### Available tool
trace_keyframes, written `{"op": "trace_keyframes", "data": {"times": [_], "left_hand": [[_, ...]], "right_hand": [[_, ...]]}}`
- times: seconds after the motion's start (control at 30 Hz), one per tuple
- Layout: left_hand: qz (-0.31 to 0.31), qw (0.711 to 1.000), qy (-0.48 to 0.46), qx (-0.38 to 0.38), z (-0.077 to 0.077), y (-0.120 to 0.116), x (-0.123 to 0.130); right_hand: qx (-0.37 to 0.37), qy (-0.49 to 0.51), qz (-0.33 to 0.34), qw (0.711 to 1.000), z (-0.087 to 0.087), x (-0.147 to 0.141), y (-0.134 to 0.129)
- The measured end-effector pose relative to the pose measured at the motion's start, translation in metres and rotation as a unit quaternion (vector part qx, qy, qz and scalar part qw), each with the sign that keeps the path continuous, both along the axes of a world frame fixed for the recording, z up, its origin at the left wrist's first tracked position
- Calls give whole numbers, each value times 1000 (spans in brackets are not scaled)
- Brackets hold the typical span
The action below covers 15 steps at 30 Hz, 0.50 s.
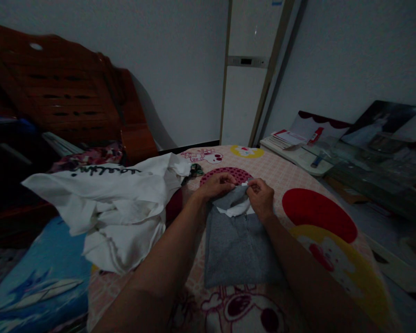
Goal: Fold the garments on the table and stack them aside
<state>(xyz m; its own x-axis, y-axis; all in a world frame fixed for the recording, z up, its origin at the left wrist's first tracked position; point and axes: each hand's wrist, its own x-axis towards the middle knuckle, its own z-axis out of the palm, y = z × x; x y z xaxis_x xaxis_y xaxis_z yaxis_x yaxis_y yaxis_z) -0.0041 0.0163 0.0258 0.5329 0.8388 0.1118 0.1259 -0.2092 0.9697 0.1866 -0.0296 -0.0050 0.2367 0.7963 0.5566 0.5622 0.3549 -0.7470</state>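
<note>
A grey garment (241, 249) with a white lining lies on the round table under a pink patterned cloth (263, 162). At its far edge my left hand (219, 185) pinches the grey fabric, fingers pressed together. Close by on the right, my right hand (260, 194) grips the same edge between thumb and fingers. A small white piece (244, 184) shows between the two hands. To the left, a rumpled white cloth with dark lettering (125, 208) hangs partly over the table's side.
A wooden chair (69, 92) stands at the back left, with a blue printed cloth (45, 277) below. A tall white cabinet unit (246, 101) rises behind the table. On the right are a shelf with papers (286, 138) and a glass-topped table (367, 171).
</note>
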Motion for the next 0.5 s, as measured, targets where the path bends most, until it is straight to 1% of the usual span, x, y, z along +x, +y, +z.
{"op": "trace_keyframes", "data": {"times": [0.1, 0.17, 0.23, 0.3, 0.37, 0.43, 0.5], "left_hand": [[-4, 991, 74, 113, 12, -1, 0], [16, 972, 157, 175, 19, -8, 5], [36, 946, 244, 212, 23, -21, 16], [60, 922, 310, 222, 24, -34, 31], [92, 908, 346, 219, 22, -40, 43], [131, 902, 348, 219, 20, -37, 45], [182, 905, 315, 219, 17, -25, 34]], "right_hand": [[-59, 143, 27, 988, 2, 1, 4], [-83, 202, 50, 975, 3, 0, 5], [-87, 227, 64, 968, 5, -2, 5], [-79, 236, 71, 966, 6, -4, 5], [-67, 239, 82, 965, 6, -5, 6], [-54, 236, 102, 965, 6, -2, 9], [-40, 218, 111, 969, 5, 7, 14]]}}
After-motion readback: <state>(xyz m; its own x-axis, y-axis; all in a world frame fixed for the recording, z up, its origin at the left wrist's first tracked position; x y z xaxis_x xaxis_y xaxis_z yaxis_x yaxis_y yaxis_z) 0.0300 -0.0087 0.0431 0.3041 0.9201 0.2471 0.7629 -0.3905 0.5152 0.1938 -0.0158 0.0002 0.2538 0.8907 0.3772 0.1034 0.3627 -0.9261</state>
